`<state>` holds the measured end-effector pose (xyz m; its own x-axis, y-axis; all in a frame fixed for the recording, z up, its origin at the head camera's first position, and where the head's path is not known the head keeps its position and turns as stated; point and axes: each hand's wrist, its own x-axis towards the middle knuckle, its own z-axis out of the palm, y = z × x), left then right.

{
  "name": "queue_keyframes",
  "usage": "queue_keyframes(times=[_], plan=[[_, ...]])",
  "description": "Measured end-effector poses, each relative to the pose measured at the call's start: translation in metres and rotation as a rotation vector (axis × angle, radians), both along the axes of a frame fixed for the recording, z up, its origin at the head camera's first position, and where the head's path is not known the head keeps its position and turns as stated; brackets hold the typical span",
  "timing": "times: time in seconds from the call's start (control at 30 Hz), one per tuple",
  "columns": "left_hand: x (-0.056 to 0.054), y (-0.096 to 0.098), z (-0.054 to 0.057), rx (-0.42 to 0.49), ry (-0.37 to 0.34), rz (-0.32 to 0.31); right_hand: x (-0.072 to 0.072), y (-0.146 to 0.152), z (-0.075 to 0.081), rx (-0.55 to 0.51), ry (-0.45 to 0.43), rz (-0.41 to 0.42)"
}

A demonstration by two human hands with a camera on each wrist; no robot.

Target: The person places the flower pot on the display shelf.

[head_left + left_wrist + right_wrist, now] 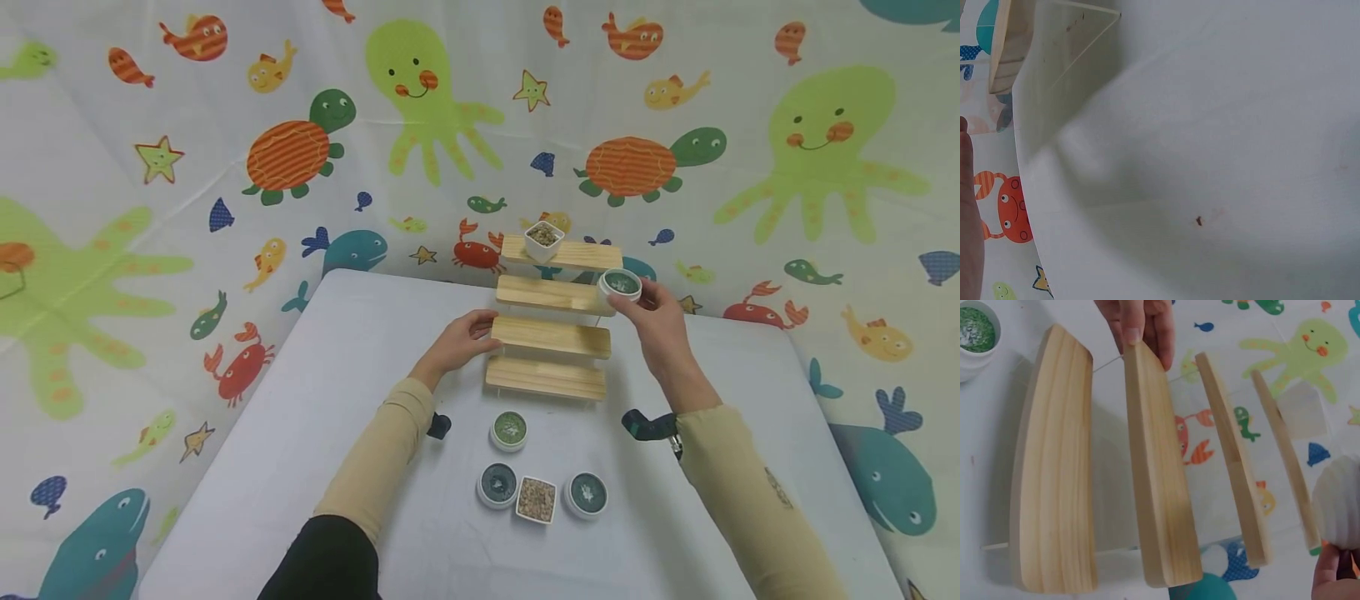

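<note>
A four-step wooden display stand (551,337) with clear supports stands towards the back of the table. My left hand (457,343) pinches the left end of its second step from the bottom; in the right wrist view the thumb of that left hand (1138,325) lies on the board's end. With my right hand (660,327) I hold a round white pot (621,284) with a green top, by the right end of the upper steps. Its ribbed side shows in the right wrist view; whether it touches a step I cannot tell. A square white pot (543,240) sits on the top step.
In front of the stand are a round pot with a light green top (510,430), two darker green-topped pots (498,485) and a square pot of brown granules (536,500). A sea-animal printed cloth (480,158) hangs behind the white table (300,417).
</note>
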<state>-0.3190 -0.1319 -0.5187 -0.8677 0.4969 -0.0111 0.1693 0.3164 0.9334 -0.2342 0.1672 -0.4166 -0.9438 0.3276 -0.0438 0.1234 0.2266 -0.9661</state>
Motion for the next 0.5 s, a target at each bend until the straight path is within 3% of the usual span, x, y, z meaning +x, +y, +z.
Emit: queue_keyframes(times=[0.5], plan=[[0.005,-0.012,0.003,-0.011,-0.009,-0.018,-0.004,-0.016,0.018,-0.003,0.005,-0.062]])
